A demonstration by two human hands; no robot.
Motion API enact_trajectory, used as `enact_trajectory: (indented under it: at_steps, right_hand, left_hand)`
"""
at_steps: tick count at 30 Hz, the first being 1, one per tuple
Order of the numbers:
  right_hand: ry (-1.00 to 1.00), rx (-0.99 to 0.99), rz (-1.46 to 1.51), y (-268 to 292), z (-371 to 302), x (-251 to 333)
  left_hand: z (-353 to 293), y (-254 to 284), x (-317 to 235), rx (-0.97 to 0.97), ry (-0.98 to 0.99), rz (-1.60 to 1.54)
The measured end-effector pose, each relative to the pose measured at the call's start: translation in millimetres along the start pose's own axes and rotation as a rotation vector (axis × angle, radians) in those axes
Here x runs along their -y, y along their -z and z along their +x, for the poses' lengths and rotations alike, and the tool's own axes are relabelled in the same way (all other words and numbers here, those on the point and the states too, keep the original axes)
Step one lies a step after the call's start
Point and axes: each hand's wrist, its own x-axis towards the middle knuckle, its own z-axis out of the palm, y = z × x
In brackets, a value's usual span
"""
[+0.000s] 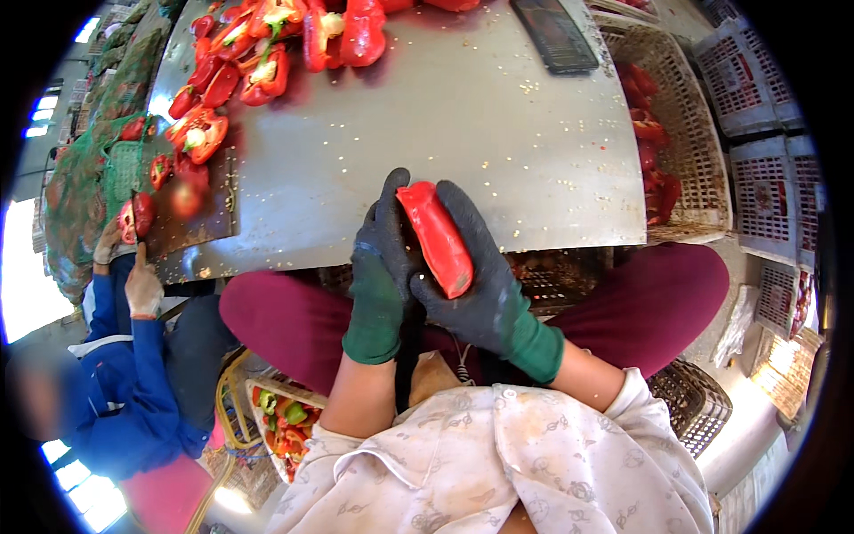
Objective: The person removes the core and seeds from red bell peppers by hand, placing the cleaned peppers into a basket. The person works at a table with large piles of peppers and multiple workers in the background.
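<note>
A long piece of red bell pepper [436, 238], skin side up, is held between my hands over the front edge of the metal table. My right hand [485, 280], in a dark coated glove with a green cuff, closes along its right side, the thumb at the lower end. Gloved the same way, my left hand [381, 238] cups the piece from the left, fingers pointing away from me near its upper end. The undersides of the fingers and of the pepper are hidden.
Halved red peppers [267, 76] are heaped on the metal table [400, 125], which has scattered seeds and a dark phone [553, 36]. A crate [689, 133] of peppers stands right. At left, a co-worker's gloved hands [142, 289] hold a pepper. A scrap box [289, 418] stands lower left.
</note>
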Motion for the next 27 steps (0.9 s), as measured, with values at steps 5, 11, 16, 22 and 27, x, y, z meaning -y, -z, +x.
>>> enact_trajectory:
  at_steps: [5, 11, 16, 22, 27]
  right_hand:
    - [0.219, -0.079, -0.420, 9.6, 1.6, 17.9]
    - [0.242, -0.076, -0.330, 39.2, 11.6, 23.2]
    - [-0.082, 0.016, -0.105, 68.7, 11.8, 39.0]
    - [-0.247, 0.062, -0.039, 106.6, 11.1, 44.7]
    - [-0.344, -0.126, 0.285, 122.4, 8.8, 48.5]
  left_hand:
    - [6.0, -0.8, -13.7, 0.060, -0.324, 0.764]
    - [8.6, 0.1, -15.2, 0.095, -0.520, 0.779]
    - [6.9, 17.9, -20.4, 0.315, -0.578, 0.859]
    - [11.2, 38.1, -43.6, 0.503, -0.710, 1.340]
    - [-1.0, 56.6, -59.5, 0.579, -0.418, 1.271]
